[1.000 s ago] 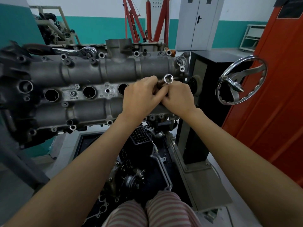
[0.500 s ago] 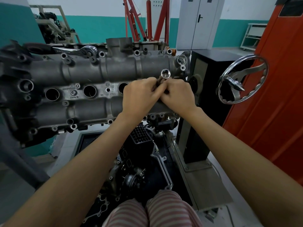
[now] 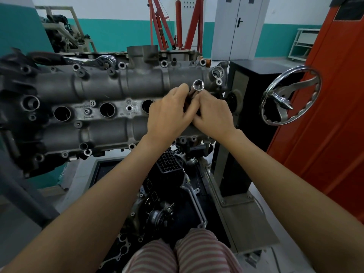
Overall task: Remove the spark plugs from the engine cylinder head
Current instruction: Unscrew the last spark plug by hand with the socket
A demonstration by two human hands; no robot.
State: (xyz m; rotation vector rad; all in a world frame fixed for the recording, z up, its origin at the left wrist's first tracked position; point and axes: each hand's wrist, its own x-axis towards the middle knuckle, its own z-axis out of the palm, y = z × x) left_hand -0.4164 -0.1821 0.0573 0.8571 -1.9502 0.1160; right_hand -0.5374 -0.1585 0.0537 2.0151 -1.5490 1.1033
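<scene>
The socket [image 3: 198, 85], a long chrome tube with its open end turned toward the camera, sticks up just right of the frame's centre, over the rightmost plug well of the cylinder head [image 3: 118, 89]. Both hands are curled round its shaft: the left hand [image 3: 169, 113] grasps it from the left, the right hand [image 3: 213, 113] pinches it from the right, fingers meeting low on the tube. That two-handed grip suggests the person is turning or drawing the socket by hand, probably because the plug is already loose enough to need no lever. No spark plug itself shows; whether one sits inside the socket or down in the well cannot be told.

Leftward along the head, three more plug wells [image 3: 107, 109] gape dark. A ratchet wrench [image 3: 92, 61] lies on the head's far edge at upper left, parked within reach. To the right a chrome handwheel [image 3: 289, 95] juts from the engine stand [image 3: 248, 107], likely there to tilt the engine toward the worker.
</scene>
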